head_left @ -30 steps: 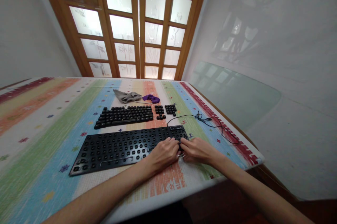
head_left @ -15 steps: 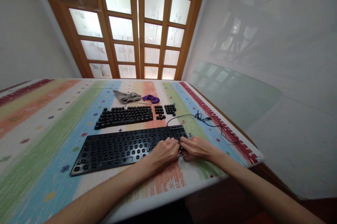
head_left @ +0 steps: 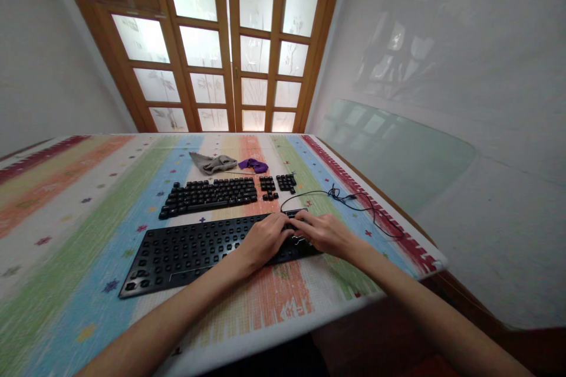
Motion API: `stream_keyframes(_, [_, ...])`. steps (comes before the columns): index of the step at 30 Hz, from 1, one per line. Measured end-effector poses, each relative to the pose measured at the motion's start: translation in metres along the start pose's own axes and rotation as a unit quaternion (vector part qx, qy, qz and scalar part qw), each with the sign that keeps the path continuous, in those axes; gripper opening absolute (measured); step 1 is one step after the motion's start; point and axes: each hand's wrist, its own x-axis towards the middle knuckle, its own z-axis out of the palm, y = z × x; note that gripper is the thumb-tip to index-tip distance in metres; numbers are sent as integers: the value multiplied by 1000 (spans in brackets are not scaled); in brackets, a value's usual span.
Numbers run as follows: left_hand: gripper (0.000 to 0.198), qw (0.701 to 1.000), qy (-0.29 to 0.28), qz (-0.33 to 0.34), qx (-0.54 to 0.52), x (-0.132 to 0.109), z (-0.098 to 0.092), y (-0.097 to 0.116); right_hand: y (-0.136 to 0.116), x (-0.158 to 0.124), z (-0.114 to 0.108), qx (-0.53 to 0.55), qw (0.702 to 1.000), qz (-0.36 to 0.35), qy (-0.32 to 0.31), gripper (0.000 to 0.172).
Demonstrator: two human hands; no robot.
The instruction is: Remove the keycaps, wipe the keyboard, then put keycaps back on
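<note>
- Two forearms (head_left: 177,313) reach in over the near edge of the desk (head_left: 256,330). The left one passes close to the front of the keyboard (head_left: 186,254); if that wrist dropped, I judge it could push the keyboard askew.
- I have the left hand (head_left: 266,239) and right hand (head_left: 326,234) brought together over the keyboard's right end, fingers bunched and curled down. Each grip is largely hidden from me, so I cannot tell whether either is clamped on something or merely touching.
- Just under the right fingers some shiny wire (head_left: 300,241) shows. If it were levered crookedly, I'd expect it to slip and scratch the keyboard, and with the contact hidden I could easily miss that.
- The keyboard lies flat, its long side across my view, rows of posts (head_left: 172,247) bare on the left part.
- From its back edge a cable (head_left: 335,193) runs right into a loose tangle; an outward sweep of the right arm might snag it and drag the keyboard.
- Beyond stand the caps (head_left: 210,195), one big block and smaller groups to its right; a backward shove of the keyboard could scatter them.
- Behind those I see a grey rag (head_left: 216,163) and a purple rag (head_left: 253,166), then the glazed doors (head_left: 230,85).
</note>
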Motion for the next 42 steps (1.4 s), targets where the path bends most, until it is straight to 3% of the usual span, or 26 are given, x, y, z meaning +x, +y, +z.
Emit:
stream_keyframes(8, [22, 995, 82, -37, 38, -1, 2, -13, 27, 18, 18, 24, 994, 95, -47, 31])
stream_keyframes(12, [16, 997, 36, -17, 66, -3, 3, -13, 47, 27, 33, 60, 982, 171, -51, 17])
stream_keyframes(17, [10, 998, -18, 6, 64, -2, 2, -11, 65, 43, 53, 84, 970, 220, -68, 16])
stream_keyframes(28, [13, 998, -31, -10, 55, -2, 3, -11, 77, 71, 68, 75, 954, 265, -117, 19])
stream_keyframes(42, [13, 998, -33, -17, 51, -1, 4, -11, 80, 68, 71, 67, 956, 255, -126, 22])
